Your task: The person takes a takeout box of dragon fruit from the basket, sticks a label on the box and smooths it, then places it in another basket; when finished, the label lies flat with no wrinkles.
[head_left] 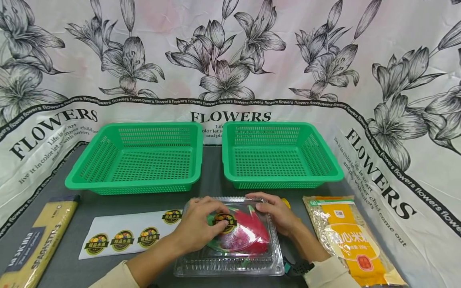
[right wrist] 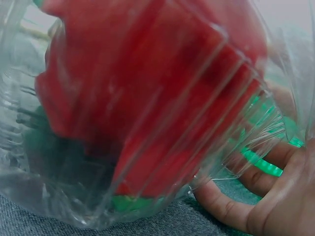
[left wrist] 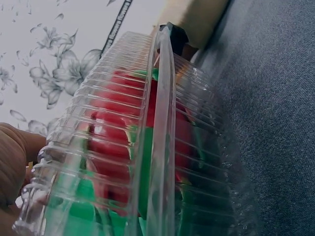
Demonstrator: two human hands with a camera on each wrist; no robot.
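Observation:
A clear plastic clamshell box (head_left: 252,267) with a red and green dragon fruit (head_left: 252,236) inside lies at the front middle. A round black and gold sticker (head_left: 229,228) is on its lid. My left hand (head_left: 198,226) rests over the lid's left side, its thumb touching the sticker and its index finger beside it. My right hand (head_left: 279,214) grips the box's far right corner, thumb on the lid. In the right wrist view, the right hand's fingers (right wrist: 224,204) curl against the ribbed box wall. The left wrist view shows the ribbed side and rim seam of the box.
Two green baskets (head_left: 133,186) (head_left: 284,180) stand at the back. Left of the box lies a white sheet (head_left: 108,224) with several similar stickers. A spaghetti pack (head_left: 43,236) is at far left; a yellow-labelled grain bag (head_left: 345,236) lies at right. A small yellow item (head_left: 286,203) is partly hidden behind the right hand.

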